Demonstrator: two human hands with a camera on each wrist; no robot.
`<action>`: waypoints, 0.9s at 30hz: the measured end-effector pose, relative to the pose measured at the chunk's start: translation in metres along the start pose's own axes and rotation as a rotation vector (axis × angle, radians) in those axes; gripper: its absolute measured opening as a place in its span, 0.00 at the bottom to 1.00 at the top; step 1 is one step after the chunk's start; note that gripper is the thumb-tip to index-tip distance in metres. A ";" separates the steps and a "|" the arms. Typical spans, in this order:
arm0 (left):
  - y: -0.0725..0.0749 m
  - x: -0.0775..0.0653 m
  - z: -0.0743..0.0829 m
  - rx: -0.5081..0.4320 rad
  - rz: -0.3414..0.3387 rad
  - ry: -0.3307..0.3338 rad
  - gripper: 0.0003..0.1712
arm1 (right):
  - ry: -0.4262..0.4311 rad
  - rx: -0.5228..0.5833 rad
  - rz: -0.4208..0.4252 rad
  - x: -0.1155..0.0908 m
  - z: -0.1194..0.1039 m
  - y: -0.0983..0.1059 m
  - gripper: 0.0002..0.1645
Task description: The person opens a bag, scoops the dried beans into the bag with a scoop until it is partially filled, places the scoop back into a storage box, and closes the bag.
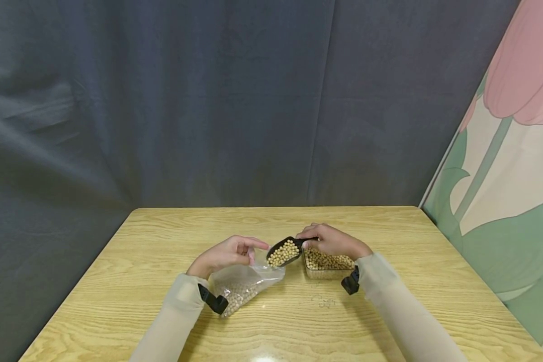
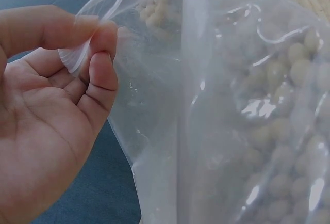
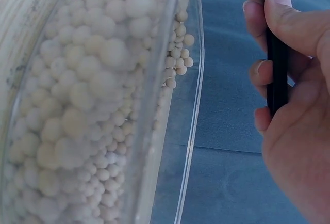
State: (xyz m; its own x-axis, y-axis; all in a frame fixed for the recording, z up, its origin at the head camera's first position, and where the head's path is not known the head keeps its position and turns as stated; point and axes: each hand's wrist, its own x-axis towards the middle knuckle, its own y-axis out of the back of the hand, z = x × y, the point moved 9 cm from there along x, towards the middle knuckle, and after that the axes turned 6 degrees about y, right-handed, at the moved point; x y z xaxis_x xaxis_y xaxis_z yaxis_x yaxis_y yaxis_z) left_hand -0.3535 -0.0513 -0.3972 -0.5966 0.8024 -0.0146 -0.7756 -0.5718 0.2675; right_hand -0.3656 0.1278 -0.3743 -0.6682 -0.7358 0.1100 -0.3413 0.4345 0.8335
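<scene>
Dark cloth hangs behind a wood-grained table, and a wall painted with a tulip stands at the right. On the table's near half, the right hand grips the handle of a black scoop, its bowl heaped with round tan beans. The left hand pinches the rim of a clear plastic bag between its fingers, with more beans lying in the bag's near, left part. Just right of the bag sits a clear box of the same beans, under the right hand. The step in hand looks like bringing the scoop to the bag's mouth; to do it well, I would lift the pinched rim to widen the opening, set the lip well inside before tipping, then raise the handle slowly so that the beans slide rather than bounce off the limp film. Whether the lip is already over the opening, I cannot tell. The scoop's long axis slants from the handle at the far right to the lip at the near left; the lip points left and somewhat near, towards the bag, with the bowl's hollow facing up.
</scene>
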 end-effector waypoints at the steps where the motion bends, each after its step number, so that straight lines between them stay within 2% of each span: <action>1: 0.000 0.000 0.000 0.002 0.000 0.000 0.28 | -0.001 -0.002 -0.002 0.000 0.000 0.000 0.21; 27: -0.001 -0.001 -0.001 -0.015 -0.005 0.008 0.29 | -0.008 -0.055 -0.022 0.003 -0.008 0.005 0.20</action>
State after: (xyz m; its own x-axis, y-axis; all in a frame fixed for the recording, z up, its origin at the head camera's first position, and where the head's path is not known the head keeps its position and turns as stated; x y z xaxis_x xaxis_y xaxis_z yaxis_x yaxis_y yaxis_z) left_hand -0.3528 -0.0516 -0.3979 -0.5942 0.8040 -0.0239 -0.7816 -0.5701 0.2532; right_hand -0.3642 0.1236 -0.3657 -0.6665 -0.7405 0.0867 -0.3196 0.3888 0.8641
